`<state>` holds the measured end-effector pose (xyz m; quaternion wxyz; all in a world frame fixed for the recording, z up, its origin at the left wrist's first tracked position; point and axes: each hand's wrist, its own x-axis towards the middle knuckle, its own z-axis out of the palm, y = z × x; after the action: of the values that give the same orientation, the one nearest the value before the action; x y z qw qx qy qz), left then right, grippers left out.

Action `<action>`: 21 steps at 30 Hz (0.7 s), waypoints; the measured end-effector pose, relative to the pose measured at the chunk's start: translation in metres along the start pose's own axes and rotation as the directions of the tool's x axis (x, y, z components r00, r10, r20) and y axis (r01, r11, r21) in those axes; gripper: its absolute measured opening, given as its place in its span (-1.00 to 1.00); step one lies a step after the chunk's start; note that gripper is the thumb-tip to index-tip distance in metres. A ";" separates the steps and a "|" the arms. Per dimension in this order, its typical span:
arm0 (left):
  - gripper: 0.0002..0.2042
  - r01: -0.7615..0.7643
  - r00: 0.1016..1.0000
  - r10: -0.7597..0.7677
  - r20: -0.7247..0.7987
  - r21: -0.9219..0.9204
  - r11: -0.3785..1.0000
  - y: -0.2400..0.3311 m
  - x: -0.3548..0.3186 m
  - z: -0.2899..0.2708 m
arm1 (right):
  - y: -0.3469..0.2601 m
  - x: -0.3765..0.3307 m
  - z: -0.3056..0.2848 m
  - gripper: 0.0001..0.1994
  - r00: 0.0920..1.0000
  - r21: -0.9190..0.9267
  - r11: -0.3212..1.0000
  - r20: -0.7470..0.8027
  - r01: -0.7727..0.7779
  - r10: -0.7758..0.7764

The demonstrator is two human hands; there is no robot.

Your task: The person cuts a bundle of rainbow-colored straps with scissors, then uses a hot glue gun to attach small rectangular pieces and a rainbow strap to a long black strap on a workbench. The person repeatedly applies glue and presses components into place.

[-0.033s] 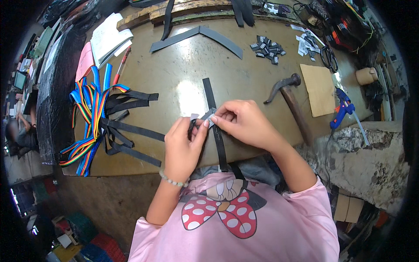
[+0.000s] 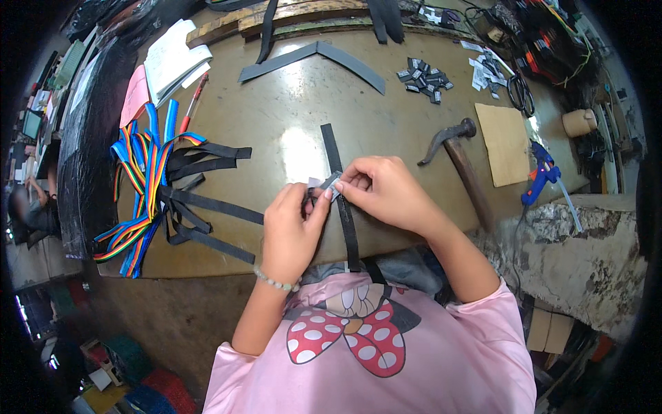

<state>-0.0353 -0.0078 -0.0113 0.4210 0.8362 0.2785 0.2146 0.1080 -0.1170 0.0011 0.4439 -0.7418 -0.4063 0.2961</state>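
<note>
Over a black strap (image 2: 348,234), 2 hands (image 2: 289,224) (image 2: 387,194) pinch a tab (image 2: 332,181) (grey).

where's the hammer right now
In the head view, the hammer lies right of centre on the table, between the right hand and the brown cardboard.

A red pen (image 2: 194,104) lies near white papers (image 2: 170,61).

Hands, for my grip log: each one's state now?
Left hand: closed, holding a small dark piece.
Right hand: closed, pinching a small grey piece over the black strap.
</note>
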 end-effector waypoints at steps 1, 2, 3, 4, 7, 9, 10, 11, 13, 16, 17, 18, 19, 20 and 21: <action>-0.81 0.002 1.000 -0.003 0.011 0.045 0.999 -0.002 0.002 0.001 | 0.003 0.005 0.000 -0.81 1.000 -0.009 1.000 0.007 -0.024 0.024; -0.80 0.025 0.999 -0.029 0.033 0.095 0.995 -0.003 0.003 0.003 | 0.006 0.008 0.001 -0.81 0.998 -0.020 0.998 0.019 -0.052 0.053; -0.80 0.063 0.996 -0.070 0.049 0.125 0.990 -0.005 0.003 0.003 | 0.008 0.011 0.001 -0.81 0.995 -0.052 0.994 0.025 -0.096 0.098; -0.80 0.060 0.997 -0.064 0.035 0.097 0.994 -0.005 0.002 0.003 | 0.010 0.011 0.002 -0.81 0.995 -0.045 0.994 0.003 -0.096 0.097; -0.79 0.087 0.996 -0.088 0.016 0.062 0.994 -0.006 0.001 0.005 | 0.011 0.008 0.007 -0.82 0.994 -0.025 0.993 -0.005 -0.111 0.111; -0.79 0.086 0.996 -0.087 0.004 0.061 0.994 -0.006 0.000 0.007 | 0.011 0.009 0.008 -0.82 0.993 -0.029 0.994 -0.046 -0.106 0.105; -0.79 0.067 0.998 -0.067 0.005 0.070 0.995 -0.006 0.001 0.007 | 0.010 0.009 0.006 -0.82 0.995 -0.043 0.994 -0.017 -0.097 0.097; -0.79 0.047 0.999 -0.048 0.006 0.080 0.996 -0.006 0.001 0.007 | 0.010 0.010 0.003 -0.81 0.996 -0.062 0.995 -0.007 -0.084 0.084; -0.80 0.022 1.000 -0.024 0.011 0.094 0.995 -0.006 0.002 0.007 | 0.007 0.010 -0.005 -0.78 0.995 -0.101 0.990 0.010 -0.096 0.097; -0.83 0.014 1.000 -0.016 0.024 0.103 0.995 -0.005 0.001 0.006 | -0.001 -0.003 -0.022 -0.72 0.987 -0.193 0.972 0.056 -0.135 0.148; -0.84 0.020 0.999 -0.024 0.033 0.106 0.994 -0.004 0.001 0.006 | -0.006 -0.010 -0.023 -0.70 0.984 -0.241 0.963 0.094 -0.125 0.151; -0.85 0.026 0.999 -0.030 0.043 0.110 0.994 -0.004 0.000 0.006 | -0.010 -0.018 -0.020 -0.68 0.964 -0.300 0.934 0.116 -0.195 0.239; -0.86 0.013 1.000 -0.016 0.024 0.101 0.995 -0.003 0.000 0.007 | -0.014 -0.024 -0.015 -0.68 0.953 -0.299 0.932 0.155 -0.208 0.262; -0.86 -0.002 1.000 0.002 0.004 0.090 0.996 -0.003 0.000 0.008 | -0.017 -0.030 -0.007 -0.66 0.947 -0.253 0.944 0.186 -0.213 0.264; -0.87 -0.010 1.000 0.011 -0.004 0.079 0.997 -0.003 0.000 0.008 | -0.019 -0.034 0.000 -0.66 0.977 -0.239 0.965 0.151 -0.111 0.150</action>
<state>-0.0316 -0.0113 -0.0184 0.3858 0.8531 0.2833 0.2077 0.0849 -0.1411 0.0206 0.2991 -0.7857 -0.4236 0.3374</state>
